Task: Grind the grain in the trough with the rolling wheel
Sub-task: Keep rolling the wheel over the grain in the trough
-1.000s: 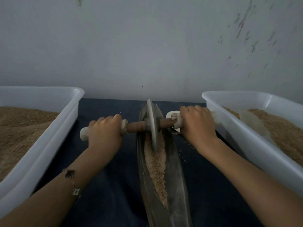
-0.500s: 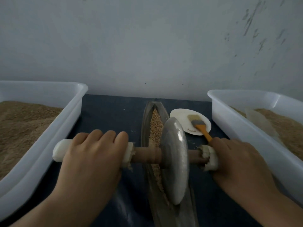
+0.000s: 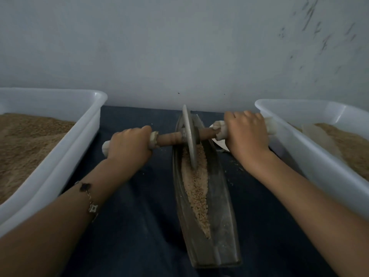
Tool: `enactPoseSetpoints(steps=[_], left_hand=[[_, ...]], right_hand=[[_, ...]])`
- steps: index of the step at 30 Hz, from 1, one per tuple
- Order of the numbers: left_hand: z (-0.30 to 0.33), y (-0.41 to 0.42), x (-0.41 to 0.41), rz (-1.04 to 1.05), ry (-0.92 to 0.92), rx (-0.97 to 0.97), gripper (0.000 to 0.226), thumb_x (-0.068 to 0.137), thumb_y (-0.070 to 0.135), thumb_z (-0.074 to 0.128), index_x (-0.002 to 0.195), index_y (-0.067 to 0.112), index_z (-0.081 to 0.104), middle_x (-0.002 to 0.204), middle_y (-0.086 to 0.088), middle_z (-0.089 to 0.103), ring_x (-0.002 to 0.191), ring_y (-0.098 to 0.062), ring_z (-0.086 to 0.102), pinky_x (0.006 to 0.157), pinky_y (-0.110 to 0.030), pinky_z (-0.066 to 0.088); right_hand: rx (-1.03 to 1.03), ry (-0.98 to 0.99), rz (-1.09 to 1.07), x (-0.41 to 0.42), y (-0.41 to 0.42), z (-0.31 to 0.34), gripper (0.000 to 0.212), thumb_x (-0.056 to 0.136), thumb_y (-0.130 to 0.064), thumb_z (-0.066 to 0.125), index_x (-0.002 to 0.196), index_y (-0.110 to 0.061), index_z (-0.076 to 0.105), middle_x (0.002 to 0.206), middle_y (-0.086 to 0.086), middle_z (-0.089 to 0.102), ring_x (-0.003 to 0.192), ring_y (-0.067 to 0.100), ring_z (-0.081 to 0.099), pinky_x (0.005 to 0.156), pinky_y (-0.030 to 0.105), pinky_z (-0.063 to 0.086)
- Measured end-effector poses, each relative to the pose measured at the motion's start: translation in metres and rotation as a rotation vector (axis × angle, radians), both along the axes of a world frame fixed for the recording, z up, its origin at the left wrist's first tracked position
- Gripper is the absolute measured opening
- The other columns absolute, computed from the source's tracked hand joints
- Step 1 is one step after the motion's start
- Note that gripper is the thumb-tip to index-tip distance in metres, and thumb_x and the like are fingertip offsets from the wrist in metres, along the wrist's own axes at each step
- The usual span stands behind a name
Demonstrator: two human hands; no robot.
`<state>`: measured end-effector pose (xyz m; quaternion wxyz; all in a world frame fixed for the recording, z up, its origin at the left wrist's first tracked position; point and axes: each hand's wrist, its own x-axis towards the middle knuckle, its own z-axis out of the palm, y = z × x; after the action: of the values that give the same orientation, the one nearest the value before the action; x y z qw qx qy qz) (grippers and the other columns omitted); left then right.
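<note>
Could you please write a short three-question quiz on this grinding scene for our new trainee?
1. True or false: both hands grip the wheel's axle, the left hand on one end and the right hand on the other.
2. Where along the metal trough does the rolling wheel stand: A) near end, B) middle, C) far end by the wall?
3. Fill in: the grain lies in a strip along the trough's ____.

Key: 1 true. 2 C. 3 groove; a few grains are scattered on the dark cloth beside it.
</note>
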<state>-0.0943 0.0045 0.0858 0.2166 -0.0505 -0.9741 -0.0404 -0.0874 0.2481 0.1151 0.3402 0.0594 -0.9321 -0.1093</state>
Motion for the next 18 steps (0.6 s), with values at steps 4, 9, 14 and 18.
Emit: enactPoseSetpoints(steps=[4, 9, 14, 18], left_hand=[[-0.004, -0.003, 0.019, -0.116, 0.175, -0.073, 0.034, 0.073, 0.016, 0.068, 0.071, 0.019, 0.034, 0.062, 0.004, 0.043, 0.056, -0.016, 0.035, 0.057, -0.031, 0.026], [0.005, -0.007, 0.084, -0.255, 0.27, -0.039, 0.038, 0.057, 0.011, 0.076, 0.063, 0.018, 0.039, 0.053, -0.001, 0.047, 0.046, -0.018, 0.039, 0.052, -0.029, 0.031], [0.024, -0.018, 0.134, -0.324, 0.252, -0.066, 0.024, 0.058, 0.015, 0.068, 0.064, 0.019, 0.045, 0.055, 0.004, 0.045, 0.046, -0.02, 0.044, 0.049, -0.034, 0.04], [0.028, -0.012, 0.13, -0.308, 0.252, -0.12, 0.03, 0.054, 0.012, 0.073, 0.064, 0.018, 0.045, 0.054, 0.002, 0.045, 0.046, -0.019, 0.041, 0.052, -0.031, 0.035]], right_hand=[[-0.02, -0.004, 0.017, 0.03, 0.006, -0.01, 0.023, 0.066, -0.004, 0.075, 0.083, -0.005, 0.059, 0.076, 0.015, 0.062, 0.074, 0.033, 0.056, 0.065, 0.037, 0.037], [-0.02, 0.061, 0.138, 0.092, 0.017, -0.009, 0.041, 0.051, -0.008, 0.084, 0.088, -0.005, 0.065, 0.076, 0.013, 0.063, 0.068, 0.033, 0.058, 0.062, 0.039, 0.044], [-0.041, -0.033, 0.194, 0.125, 0.036, -0.008, 0.033, 0.048, -0.008, 0.078, 0.072, -0.014, 0.056, 0.063, -0.001, 0.043, 0.057, 0.025, 0.045, 0.057, 0.035, 0.035], [-0.086, -0.065, 0.176, 0.113, 0.035, -0.016, 0.031, 0.049, -0.009, 0.075, 0.063, -0.016, 0.047, 0.057, -0.005, 0.034, 0.054, 0.016, 0.028, 0.054, 0.029, 0.023]])
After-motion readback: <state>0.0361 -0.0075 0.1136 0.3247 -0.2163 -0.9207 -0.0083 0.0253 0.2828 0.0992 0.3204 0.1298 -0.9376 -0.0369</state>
